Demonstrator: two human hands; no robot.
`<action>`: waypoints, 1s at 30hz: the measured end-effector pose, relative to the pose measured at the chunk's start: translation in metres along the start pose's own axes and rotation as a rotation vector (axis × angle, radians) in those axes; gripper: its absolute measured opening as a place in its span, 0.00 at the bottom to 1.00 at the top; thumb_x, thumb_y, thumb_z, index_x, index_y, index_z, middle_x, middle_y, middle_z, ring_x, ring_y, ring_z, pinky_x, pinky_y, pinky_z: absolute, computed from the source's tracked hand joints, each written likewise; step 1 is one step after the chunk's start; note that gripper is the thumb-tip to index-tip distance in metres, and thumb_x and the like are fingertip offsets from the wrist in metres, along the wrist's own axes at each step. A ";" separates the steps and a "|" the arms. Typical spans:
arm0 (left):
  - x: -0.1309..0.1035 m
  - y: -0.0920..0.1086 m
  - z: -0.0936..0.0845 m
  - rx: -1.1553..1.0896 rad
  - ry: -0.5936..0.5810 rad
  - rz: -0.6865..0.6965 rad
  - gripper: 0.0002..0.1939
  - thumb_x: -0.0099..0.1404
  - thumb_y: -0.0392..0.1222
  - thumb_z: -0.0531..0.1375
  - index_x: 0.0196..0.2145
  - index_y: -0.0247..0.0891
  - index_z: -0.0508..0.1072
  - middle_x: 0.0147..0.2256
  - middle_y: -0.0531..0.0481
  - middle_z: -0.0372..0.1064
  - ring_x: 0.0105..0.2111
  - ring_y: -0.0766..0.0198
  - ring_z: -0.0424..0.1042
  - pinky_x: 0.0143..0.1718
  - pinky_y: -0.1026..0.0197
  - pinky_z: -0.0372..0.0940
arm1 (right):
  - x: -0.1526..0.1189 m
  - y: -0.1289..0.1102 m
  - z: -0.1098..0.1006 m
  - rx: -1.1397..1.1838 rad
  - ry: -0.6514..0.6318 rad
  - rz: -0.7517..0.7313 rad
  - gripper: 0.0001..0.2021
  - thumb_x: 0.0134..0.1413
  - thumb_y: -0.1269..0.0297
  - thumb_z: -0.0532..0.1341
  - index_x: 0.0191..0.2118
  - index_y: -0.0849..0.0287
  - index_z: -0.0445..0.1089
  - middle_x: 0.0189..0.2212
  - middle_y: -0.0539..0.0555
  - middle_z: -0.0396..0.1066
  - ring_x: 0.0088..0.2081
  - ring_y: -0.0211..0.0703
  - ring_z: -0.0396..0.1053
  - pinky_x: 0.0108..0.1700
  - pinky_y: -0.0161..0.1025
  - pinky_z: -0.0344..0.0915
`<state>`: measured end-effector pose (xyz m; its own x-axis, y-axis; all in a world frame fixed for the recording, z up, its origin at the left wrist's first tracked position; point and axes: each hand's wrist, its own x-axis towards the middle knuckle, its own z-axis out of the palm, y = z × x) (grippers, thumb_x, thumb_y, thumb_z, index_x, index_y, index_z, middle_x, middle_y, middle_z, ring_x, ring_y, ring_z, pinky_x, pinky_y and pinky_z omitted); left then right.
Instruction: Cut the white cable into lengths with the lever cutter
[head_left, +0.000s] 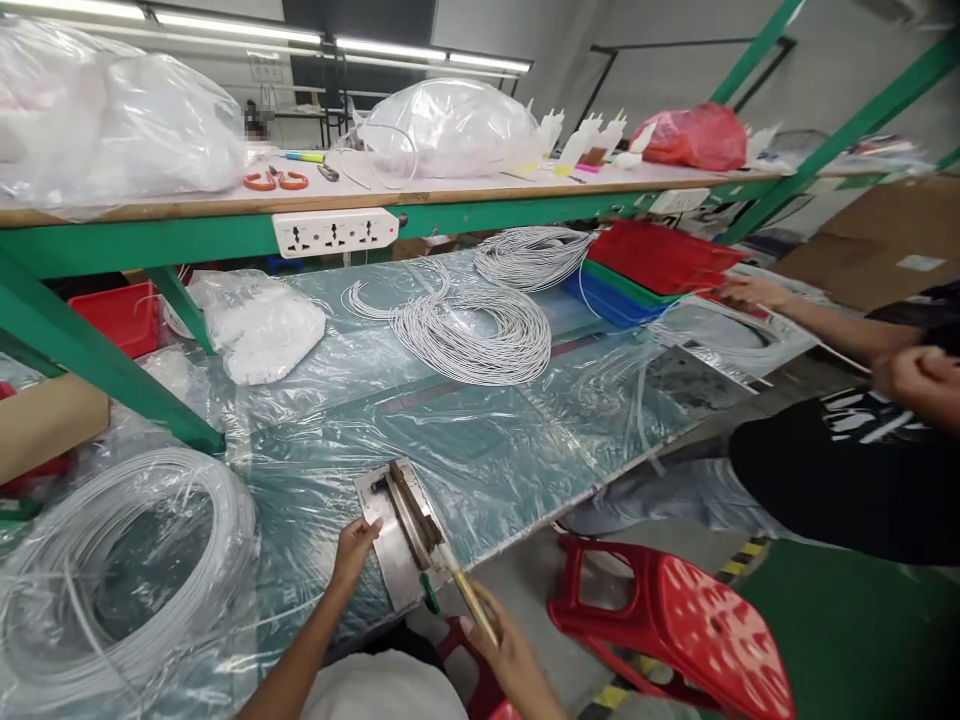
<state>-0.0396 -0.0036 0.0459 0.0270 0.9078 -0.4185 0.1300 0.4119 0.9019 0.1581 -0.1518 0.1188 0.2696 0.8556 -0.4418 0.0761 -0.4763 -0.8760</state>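
A flat metal plate (401,545) lies near the table's front edge, with rusty brown bars (409,505) fixed along its top. My left hand (355,556) grips the plate's left edge, thumb on the upper face. In my right hand (506,635), the fingers are wrapped round a brass-coloured rod (474,602). The rod's pale far end reaches the lower end of the bars; whether it is joined to them I cannot tell. A small green handle (429,592) sticks out beside the rod.
A coil of clear white tubing (225,520) lies at the left, and bundled white cables (480,335) farther back. Stacked trays (660,255) stand at the back right. A co-worker's hand (757,292) reaches in there. A red stool (675,620) is at the right, a shelf (465,190) above.
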 end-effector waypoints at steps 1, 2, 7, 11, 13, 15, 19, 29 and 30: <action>-0.005 0.004 -0.001 -0.023 -0.035 -0.003 0.28 0.42 0.69 0.60 0.15 0.39 0.59 0.14 0.60 0.47 0.17 0.71 0.49 0.22 0.65 0.46 | -0.002 -0.020 -0.005 0.058 -0.058 0.022 0.24 0.41 0.49 0.64 0.44 0.57 0.69 0.20 0.48 0.64 0.24 0.41 0.63 0.29 0.36 0.61; -0.010 0.008 -0.002 -0.042 -0.073 -0.007 0.28 0.44 0.68 0.59 0.16 0.38 0.61 0.14 0.60 0.48 0.16 0.71 0.48 0.21 0.65 0.46 | -0.003 -0.042 -0.010 0.116 -0.128 0.045 0.25 0.43 0.48 0.63 0.46 0.56 0.67 0.18 0.46 0.60 0.20 0.37 0.59 0.26 0.35 0.59; -0.030 0.031 -0.008 -0.111 -0.186 0.045 0.25 0.48 0.64 0.60 0.19 0.36 0.66 0.15 0.56 0.57 0.17 0.68 0.55 0.23 0.65 0.51 | 0.036 -0.149 -0.006 0.304 -0.410 -0.094 0.20 0.48 0.47 0.60 0.40 0.58 0.64 0.26 0.47 0.62 0.23 0.32 0.59 0.26 0.32 0.60; -0.046 0.056 -0.015 -0.038 -0.180 0.188 0.21 0.54 0.59 0.59 0.20 0.36 0.67 0.18 0.53 0.62 0.22 0.66 0.60 0.27 0.64 0.52 | 0.116 -0.214 0.030 0.145 -0.415 -0.251 0.28 0.45 0.56 0.65 0.52 0.58 0.60 0.26 0.47 0.64 0.26 0.34 0.63 0.31 0.33 0.63; -0.055 0.070 -0.018 -0.043 -0.222 0.188 0.21 0.55 0.59 0.58 0.21 0.36 0.66 0.17 0.54 0.61 0.20 0.67 0.59 0.26 0.65 0.51 | 0.160 -0.236 0.054 0.052 -0.380 -0.280 0.27 0.48 0.60 0.62 0.54 0.62 0.59 0.22 0.45 0.64 0.23 0.32 0.62 0.29 0.32 0.61; -0.064 0.085 -0.020 -0.080 -0.278 0.170 0.21 0.57 0.59 0.57 0.24 0.37 0.66 0.15 0.56 0.60 0.18 0.68 0.56 0.24 0.65 0.50 | 0.198 -0.251 0.079 -0.026 -0.344 -0.307 0.25 0.50 0.64 0.59 0.54 0.68 0.59 0.19 0.44 0.63 0.21 0.30 0.60 0.29 0.31 0.60; -0.076 0.114 -0.028 -0.170 -0.280 0.149 0.22 0.58 0.62 0.55 0.27 0.37 0.64 0.14 0.57 0.61 0.13 0.72 0.49 0.18 0.67 0.44 | 0.243 -0.258 0.111 -0.079 -0.292 -0.328 0.25 0.48 0.68 0.58 0.53 0.71 0.59 0.18 0.43 0.62 0.20 0.33 0.60 0.30 0.34 0.61; -0.083 0.189 -0.069 -0.777 0.015 0.300 0.15 0.58 0.52 0.61 0.31 0.38 0.64 0.21 0.56 0.65 0.16 0.73 0.59 0.19 0.70 0.56 | 0.111 -0.108 0.103 -0.171 -1.047 -0.302 0.44 0.40 0.66 0.66 0.63 0.56 0.45 0.31 0.48 0.68 0.27 0.36 0.64 0.30 0.33 0.59; -0.083 0.194 -0.066 -0.832 0.003 0.299 0.15 0.57 0.52 0.62 0.31 0.39 0.64 0.21 0.57 0.65 0.16 0.74 0.59 0.19 0.70 0.56 | 0.087 -0.098 0.109 -0.123 -1.080 -0.267 0.44 0.40 0.63 0.67 0.63 0.55 0.46 0.31 0.49 0.68 0.28 0.35 0.63 0.30 0.33 0.59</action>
<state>-0.0825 0.0062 0.2625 -0.0579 0.9865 -0.1535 -0.6457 0.0803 0.7593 0.0700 -0.0087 0.1447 -0.7399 0.6320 -0.2305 0.1171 -0.2164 -0.9692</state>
